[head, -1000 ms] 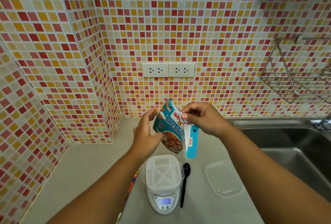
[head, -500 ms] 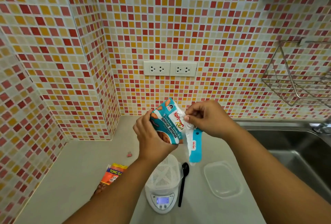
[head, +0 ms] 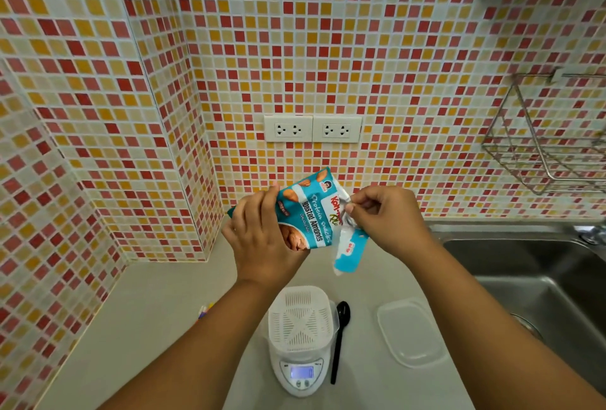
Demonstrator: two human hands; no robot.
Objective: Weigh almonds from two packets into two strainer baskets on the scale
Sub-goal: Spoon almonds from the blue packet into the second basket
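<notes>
Fingers (head: 252, 213) of the left hand (head: 262, 245) wrap around the lower body of a teal almond packet (head: 306, 216), gripping it in the air, while the right hand (head: 387, 216) pinches the packet's crumpled silver top corner between thumb and fingertips (head: 349, 209). From that pinch a torn teal strip (head: 349, 252) hangs down, attached at its upper end. Well below the fingers, a white strainer basket (head: 301, 318) sits on a small white scale (head: 301, 373) whose display is lit; the basket holds no almonds that can be seen. Just to the right of the scale lies a black spoon (head: 339, 341) on the pale surface (head: 157, 327), and further right a clear plastic lid (head: 410, 332). Left of the left forearm, a small colourful edge of something (head: 205, 309) peeks out, too hidden to name. Behind the fingers is a tiled wall with two sockets (head: 313, 128); to their right are a steel sink (head: 541, 272) and a wire rack (head: 544, 141).
</notes>
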